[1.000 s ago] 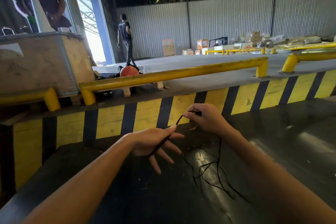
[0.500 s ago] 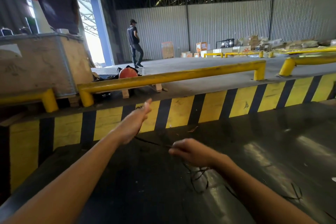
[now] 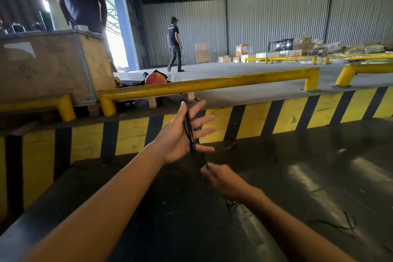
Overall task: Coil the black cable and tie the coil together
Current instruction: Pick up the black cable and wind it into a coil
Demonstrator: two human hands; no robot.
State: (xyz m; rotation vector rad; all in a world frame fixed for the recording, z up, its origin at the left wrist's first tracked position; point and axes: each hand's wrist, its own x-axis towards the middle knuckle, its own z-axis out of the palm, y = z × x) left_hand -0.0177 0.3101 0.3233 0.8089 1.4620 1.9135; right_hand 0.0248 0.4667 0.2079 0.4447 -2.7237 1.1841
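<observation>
My left hand [image 3: 180, 136] is raised, palm facing me and fingers spread. Loops of the thin black cable [image 3: 189, 132] run across its palm from below the index finger to the heel. Just below it, my right hand [image 3: 221, 178] is pinched shut on the cable's strand leading down from the left hand. More loose black cable [image 3: 232, 205] lies on the dark table surface [image 3: 297, 166] under my right forearm, partly hidden by it.
A yellow-and-black striped kerb [image 3: 255, 121] runs behind the table, with yellow rails [image 3: 202, 84] above. A wooden crate [image 3: 53, 64] stands at the left with a person behind it. Another person [image 3: 174, 43] walks in the background. Black strands [image 3: 344, 225] lie at the right.
My left hand turned palm-up with cable loops now across it and shifted right. My right hand moved under it, still pinching the strand. The walking person moved right.
</observation>
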